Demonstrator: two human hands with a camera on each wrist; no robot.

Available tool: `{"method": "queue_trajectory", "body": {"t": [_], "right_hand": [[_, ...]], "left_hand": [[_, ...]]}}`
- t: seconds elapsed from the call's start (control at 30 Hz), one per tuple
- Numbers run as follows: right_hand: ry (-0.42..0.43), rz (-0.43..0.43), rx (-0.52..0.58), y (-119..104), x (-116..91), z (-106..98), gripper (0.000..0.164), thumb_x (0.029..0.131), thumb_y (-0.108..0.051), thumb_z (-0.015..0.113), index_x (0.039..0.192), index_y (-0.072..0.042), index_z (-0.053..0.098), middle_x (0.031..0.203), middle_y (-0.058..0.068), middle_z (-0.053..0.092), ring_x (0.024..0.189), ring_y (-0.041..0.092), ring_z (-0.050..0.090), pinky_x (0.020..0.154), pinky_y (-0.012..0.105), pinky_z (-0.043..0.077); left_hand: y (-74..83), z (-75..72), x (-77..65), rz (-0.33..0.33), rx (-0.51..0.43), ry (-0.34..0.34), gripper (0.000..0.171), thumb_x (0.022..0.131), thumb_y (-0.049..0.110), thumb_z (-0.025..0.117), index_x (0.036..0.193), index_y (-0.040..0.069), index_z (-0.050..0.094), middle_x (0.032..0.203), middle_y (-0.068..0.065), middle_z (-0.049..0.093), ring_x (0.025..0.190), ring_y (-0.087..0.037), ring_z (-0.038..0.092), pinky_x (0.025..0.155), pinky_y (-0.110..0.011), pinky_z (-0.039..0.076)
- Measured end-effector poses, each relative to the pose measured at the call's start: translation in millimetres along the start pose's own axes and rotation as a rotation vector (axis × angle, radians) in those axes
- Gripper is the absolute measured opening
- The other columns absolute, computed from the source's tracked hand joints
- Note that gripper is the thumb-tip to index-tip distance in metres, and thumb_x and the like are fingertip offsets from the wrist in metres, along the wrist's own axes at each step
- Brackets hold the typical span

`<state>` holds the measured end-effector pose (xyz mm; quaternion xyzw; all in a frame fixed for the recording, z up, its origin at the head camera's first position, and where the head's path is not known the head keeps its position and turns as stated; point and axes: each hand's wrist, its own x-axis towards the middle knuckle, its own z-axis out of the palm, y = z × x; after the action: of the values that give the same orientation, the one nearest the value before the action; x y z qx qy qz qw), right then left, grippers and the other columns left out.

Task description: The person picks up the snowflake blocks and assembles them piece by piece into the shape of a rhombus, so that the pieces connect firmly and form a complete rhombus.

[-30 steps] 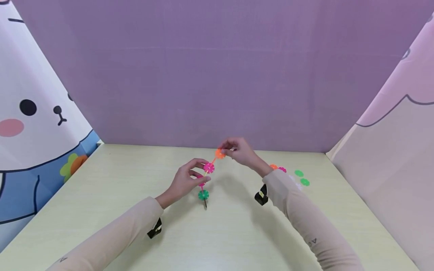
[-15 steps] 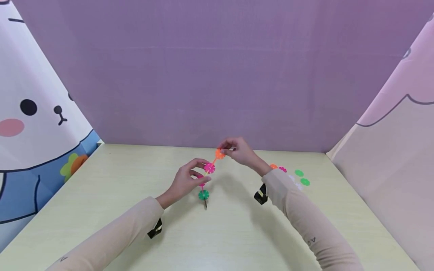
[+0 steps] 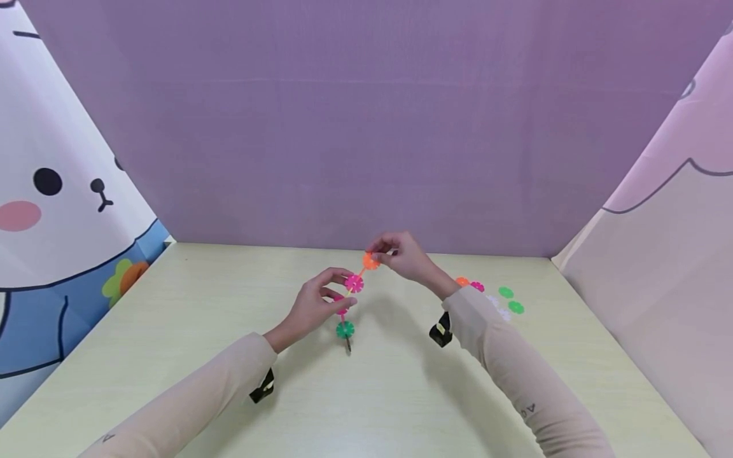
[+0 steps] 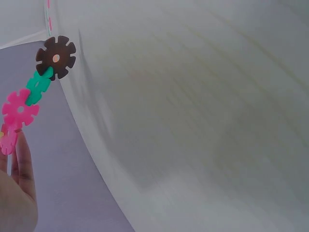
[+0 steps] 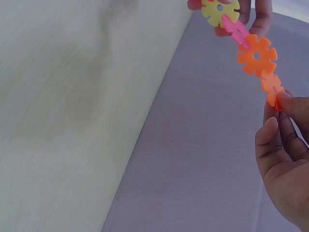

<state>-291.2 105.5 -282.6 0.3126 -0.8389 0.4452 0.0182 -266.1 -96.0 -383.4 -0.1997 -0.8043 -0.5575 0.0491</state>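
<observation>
A chain of slotted plastic flower discs hangs between my two hands above the table (image 3: 389,394). My left hand (image 3: 312,304) pinches the middle of it, around a pink and a yellow disc (image 5: 211,11). At the upper end, my right hand (image 3: 405,256) holds the last orange disc (image 5: 270,83) between thumb and fingers. Another orange disc (image 5: 266,59) joins that one to a pink disc (image 3: 354,284). Below the left hand come a pink disc (image 4: 13,100), a green disc (image 3: 345,329) and a dark brown disc (image 4: 46,52) at the free end.
Loose discs lie on the right of the table, partly behind the right sleeve: orange (image 3: 462,280), pink (image 3: 478,286), white (image 3: 504,314) and green discs (image 3: 516,308). A purple cloth (image 3: 366,127) rises along the table's back edge, with printed cloths at both sides.
Both hands keep nearly the same place and hold. The chain's lower end, with the green and brown discs, has shifted very slightly to the right.
</observation>
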Motion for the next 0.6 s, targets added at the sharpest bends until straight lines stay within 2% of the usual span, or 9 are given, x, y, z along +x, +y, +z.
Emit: {"method": "queue_trajectory", "body": {"t": [0.13,0.37,0.53,0.6], "right_hand": [[-0.001,-0.014,-0.003,0.6,0.1,0.5,0.014,0.085,0.006,0.056,0.095,0.012,0.063,0.088,0.027,0.064,0.080,0.038,0.059,0.066,0.040,0.052],[0.004,-0.022,0.001,-1.0,-1.7,1.2,0.014,0.085,0.006,0.056,0.095,0.012,0.063,0.088,0.027,0.063,0.078,0.039,0.059,0.059,0.022,0.047],[-0.004,-0.035,-0.024,-2.3,-2.0,3.6,0.014,0.085,0.006,0.056,0.095,0.012,0.063,0.088,0.026,0.064,0.078,0.038,0.061,0.062,0.027,0.051],[0.001,-0.033,-0.025,3.4,0.5,5.5,0.014,0.085,0.006,0.056,0.096,0.011,0.064,0.089,0.026,0.064,0.078,0.038,0.061,0.064,0.033,0.052]], "left_hand": [[-2.9,1.6,1.7,0.001,0.004,0.002,0.045,0.076,0.020,0.073,0.118,0.020,0.055,0.110,-0.005,0.061,0.081,-0.021,0.063,0.067,-0.024,0.054],[-2.0,4.5,2.0,0.003,0.022,0.055,0.038,0.079,0.014,0.071,0.112,0.025,0.056,0.104,0.000,0.063,0.073,-0.017,0.065,0.062,-0.026,0.055],[-1.6,7.2,2.7,-0.004,0.060,0.123,0.031,0.079,0.018,0.071,0.107,0.025,0.058,0.098,0.002,0.064,0.074,-0.013,0.066,0.062,-0.024,0.055],[-1.3,8.0,3.2,0.002,0.052,0.142,0.030,0.079,0.018,0.071,0.106,0.024,0.059,0.097,0.001,0.064,0.074,-0.013,0.066,0.062,-0.024,0.055]]}}
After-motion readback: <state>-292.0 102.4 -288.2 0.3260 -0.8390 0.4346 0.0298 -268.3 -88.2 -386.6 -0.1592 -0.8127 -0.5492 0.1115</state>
